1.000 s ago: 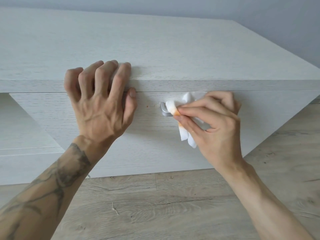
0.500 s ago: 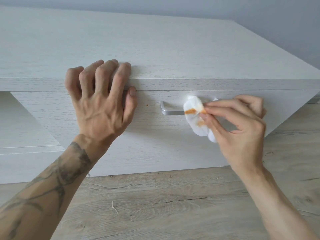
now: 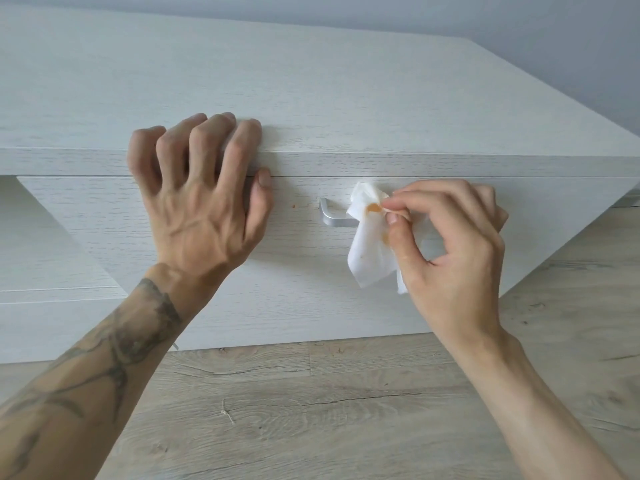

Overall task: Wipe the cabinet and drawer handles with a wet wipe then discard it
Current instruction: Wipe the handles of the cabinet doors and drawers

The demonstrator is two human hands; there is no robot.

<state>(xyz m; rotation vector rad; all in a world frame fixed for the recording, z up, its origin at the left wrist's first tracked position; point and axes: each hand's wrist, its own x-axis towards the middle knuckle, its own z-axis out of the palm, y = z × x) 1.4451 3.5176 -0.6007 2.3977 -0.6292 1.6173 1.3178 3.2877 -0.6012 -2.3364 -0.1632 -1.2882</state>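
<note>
A low white wood-grain cabinet (image 3: 311, 84) has a drawer front (image 3: 104, 216) with a silver bar handle (image 3: 334, 218). Only the handle's left end shows; the rest lies behind the wipe. My right hand (image 3: 446, 251) pinches a white wet wipe (image 3: 369, 251) between thumb and fingertips, just in front of the handle. The wipe hangs down and carries orange-brown stains. My left hand (image 3: 201, 202) rests on the cabinet's top front edge, fingers bent over the top and thumb against the drawer front. A small orange speck (image 3: 295, 205) sits on the drawer left of the handle.
Light wood-look floor (image 3: 311, 410) runs along the front of the cabinet. An open recess (image 3: 20, 216) lies to the drawer's left, above a lower panel. A grey wall (image 3: 519, 22) stands behind.
My right hand slid the wipe from the handle's left end to the right, then loosened it so it now hangs open with its stains facing me. My left hand stayed put.
</note>
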